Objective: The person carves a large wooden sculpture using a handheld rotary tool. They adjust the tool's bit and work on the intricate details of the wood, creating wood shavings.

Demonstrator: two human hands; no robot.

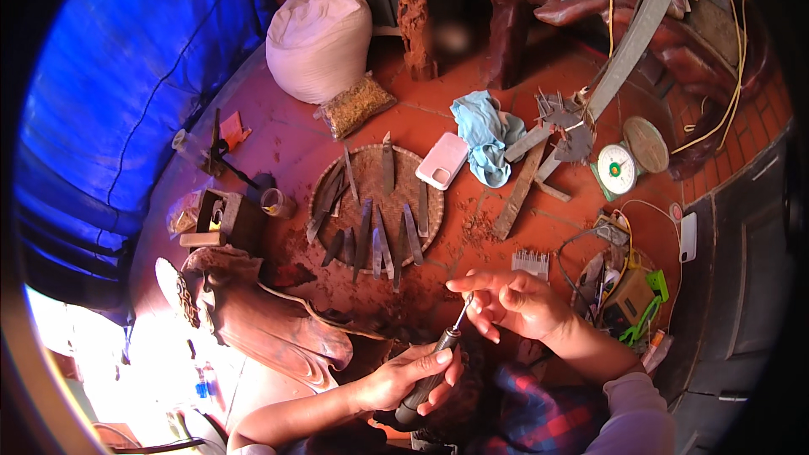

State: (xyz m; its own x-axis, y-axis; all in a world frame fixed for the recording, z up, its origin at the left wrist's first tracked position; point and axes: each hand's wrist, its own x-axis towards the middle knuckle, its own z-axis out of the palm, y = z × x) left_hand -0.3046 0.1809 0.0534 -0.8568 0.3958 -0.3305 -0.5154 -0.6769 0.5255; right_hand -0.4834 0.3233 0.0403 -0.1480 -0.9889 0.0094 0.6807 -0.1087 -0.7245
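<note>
Head view: handpiece [413, 407] in left grip [419, 377], right grip [521, 307] at the bit [460, 316]

Obs. 1: My left grip is wrapped around the dark cylindrical handpiece, thumb pressed along the barrel, fingers curled about it. The tool lies close in front of me, slanting away and to the right, slim bit leading.

Obs. 2: My right grip is partly spread around the bit's tip, one finger reaching over it. Cannot tell whether any fingertip touches or pinches the metal.

Surroundings: rack of slim bits [530, 265] just beyond my right grip; loose blades [363, 236] on a round woven tray [368, 173] farther ahead, on the tiled floor [404, 122].

Method (my judgement): hold firmly just behind the collar [452, 334] so the barrel cannot roll. Take the bit by its shank, not its end. Any turn or pull should follow the tool's axis; side load could bend something this thin. Drive must be at rest with fingers so near; power state not visible. Main risk: a slip that pricks a fingertip.
</note>
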